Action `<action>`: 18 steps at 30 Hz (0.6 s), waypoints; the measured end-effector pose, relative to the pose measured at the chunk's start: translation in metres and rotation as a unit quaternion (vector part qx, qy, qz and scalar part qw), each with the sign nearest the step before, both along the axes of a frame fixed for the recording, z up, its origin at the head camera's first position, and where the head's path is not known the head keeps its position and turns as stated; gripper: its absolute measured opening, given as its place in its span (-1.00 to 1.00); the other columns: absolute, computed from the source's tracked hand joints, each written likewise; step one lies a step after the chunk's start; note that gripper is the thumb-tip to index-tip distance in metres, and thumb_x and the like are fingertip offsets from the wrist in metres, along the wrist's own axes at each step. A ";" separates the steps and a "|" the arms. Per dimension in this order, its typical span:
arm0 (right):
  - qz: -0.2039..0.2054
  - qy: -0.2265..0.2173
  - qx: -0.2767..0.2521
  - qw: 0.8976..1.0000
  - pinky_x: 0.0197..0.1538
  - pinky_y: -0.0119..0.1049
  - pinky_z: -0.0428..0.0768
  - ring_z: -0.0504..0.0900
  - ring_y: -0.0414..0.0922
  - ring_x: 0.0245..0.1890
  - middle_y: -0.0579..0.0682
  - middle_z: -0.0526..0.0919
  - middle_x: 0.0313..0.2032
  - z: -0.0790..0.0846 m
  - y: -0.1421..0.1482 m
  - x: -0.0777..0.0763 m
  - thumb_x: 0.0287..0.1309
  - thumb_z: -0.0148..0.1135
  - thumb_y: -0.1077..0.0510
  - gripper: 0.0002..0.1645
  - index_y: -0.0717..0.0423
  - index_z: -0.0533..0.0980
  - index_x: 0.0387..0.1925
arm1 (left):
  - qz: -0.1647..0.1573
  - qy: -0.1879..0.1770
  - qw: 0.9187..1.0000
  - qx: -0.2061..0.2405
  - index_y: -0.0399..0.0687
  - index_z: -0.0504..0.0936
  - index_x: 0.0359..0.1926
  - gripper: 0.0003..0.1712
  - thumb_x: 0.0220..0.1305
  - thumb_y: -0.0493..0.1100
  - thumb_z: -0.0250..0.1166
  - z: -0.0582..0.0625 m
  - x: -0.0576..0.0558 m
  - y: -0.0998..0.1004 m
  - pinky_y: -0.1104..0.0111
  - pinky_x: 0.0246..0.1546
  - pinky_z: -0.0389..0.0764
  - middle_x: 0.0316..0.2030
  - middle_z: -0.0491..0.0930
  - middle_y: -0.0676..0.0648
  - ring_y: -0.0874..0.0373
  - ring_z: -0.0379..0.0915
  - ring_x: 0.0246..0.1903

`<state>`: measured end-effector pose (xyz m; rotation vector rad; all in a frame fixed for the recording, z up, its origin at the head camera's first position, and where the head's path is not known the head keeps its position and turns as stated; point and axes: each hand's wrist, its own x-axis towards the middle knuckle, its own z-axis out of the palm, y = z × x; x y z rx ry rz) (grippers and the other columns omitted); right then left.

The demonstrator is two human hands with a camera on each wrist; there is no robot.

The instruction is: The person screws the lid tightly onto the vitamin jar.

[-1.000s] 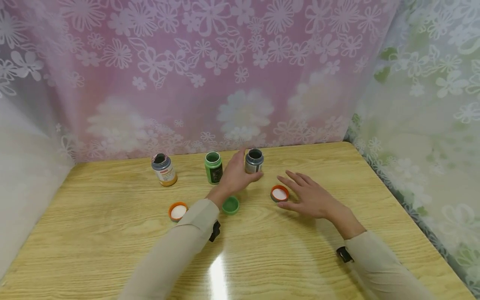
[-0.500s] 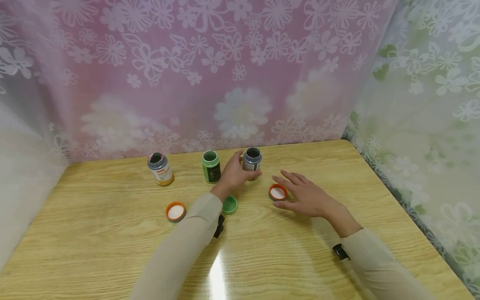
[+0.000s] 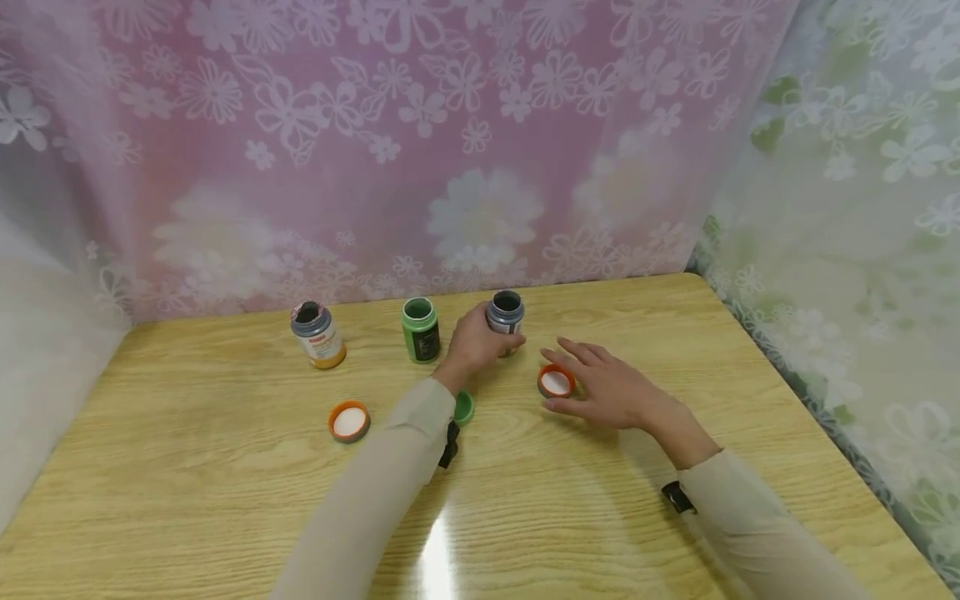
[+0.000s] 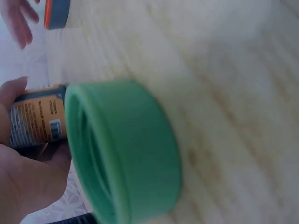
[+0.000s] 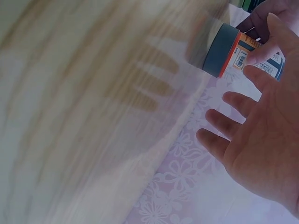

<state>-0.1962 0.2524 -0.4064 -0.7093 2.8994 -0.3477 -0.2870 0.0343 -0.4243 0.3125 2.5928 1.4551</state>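
Your left hand (image 3: 476,340) has wrapped round the uncapped grey plastic jar (image 3: 506,318), near the middle of the head view.
A second ago its grasp stood looser; now thumb and fingers hug the jar, which is probably steadied on the wood-grain counter (image 3: 525,508). Your right hand (image 3: 603,393), spread wide and gripping nothing, stays over the round, orange-rimmed dark-grey cap (image 3: 556,382) right of centre; contact there can't be told.

Left jar (image 3: 322,343), middle jar (image 3: 422,335) and right jar (image 3: 506,313) stand in a row on the tabletop (image 3: 187,475), a curtain (image 3: 375,208) behind; left lid (image 3: 349,422), middle lid (image 3: 465,407) and right lid (image 3: 556,382) lie before them.
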 end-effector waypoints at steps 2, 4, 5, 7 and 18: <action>0.002 -0.002 0.001 1.000 0.22 0.21 0.23 0.07 0.21 0.37 0.11 0.06 0.43 0.000 0.000 -0.001 0.13 0.01 -0.51 -0.02 -0.16 0.12 0.46 | -0.004 0.003 1.000 -0.010 -0.12 0.41 0.23 -0.28 0.08 -0.03 0.47 0.001 -0.001 -0.001 0.17 0.03 0.47 -0.01 0.55 -0.07 0.02 0.49 -0.03; 0.005 -0.010 -0.002 1.000 0.20 0.21 0.27 0.09 0.21 0.36 0.11 0.07 0.43 0.001 -0.001 -0.003 0.14 0.07 -0.46 -0.05 -0.16 0.13 0.45 | -0.006 0.006 1.000 -0.017 -0.11 0.43 0.21 -0.29 0.07 -0.03 0.47 0.002 -0.002 -0.002 0.18 0.01 0.48 -0.03 0.56 -0.06 0.03 0.50 -0.05; 0.009 -0.013 -0.001 1.000 0.19 0.20 0.29 0.10 0.21 0.36 0.11 0.07 0.43 0.001 -0.001 -0.004 0.15 0.09 -0.43 -0.06 -0.16 0.13 0.45 | -0.006 0.006 1.000 -0.021 -0.11 0.43 0.20 -0.30 0.07 -0.02 0.47 0.002 -0.003 -0.002 0.18 0.00 0.49 -0.04 0.56 -0.06 0.04 0.50 -0.06; 0.025 -0.018 -0.005 1.000 0.17 0.20 0.31 0.13 0.24 0.34 0.14 0.10 0.41 0.001 -0.002 -0.006 0.17 0.17 -0.34 -0.09 -0.11 0.15 0.45 | -0.004 0.011 1.000 -0.027 -0.10 0.45 0.19 -0.30 0.06 -0.01 0.48 0.002 -0.004 -0.002 0.19 -0.02 0.50 -0.06 0.57 -0.05 0.05 0.51 -0.08; 0.108 -0.042 -0.009 0.993 0.20 0.16 0.27 0.35 0.23 0.14 0.19 0.39 0.19 0.009 -0.008 -0.020 0.11 0.38 0.13 -0.24 0.09 0.33 0.33 | -0.001 0.015 0.999 -0.052 -0.08 0.47 0.16 -0.32 0.05 0.04 0.48 0.000 -0.003 -0.004 0.23 -0.10 0.53 -0.12 0.59 -0.02 0.09 0.54 -0.17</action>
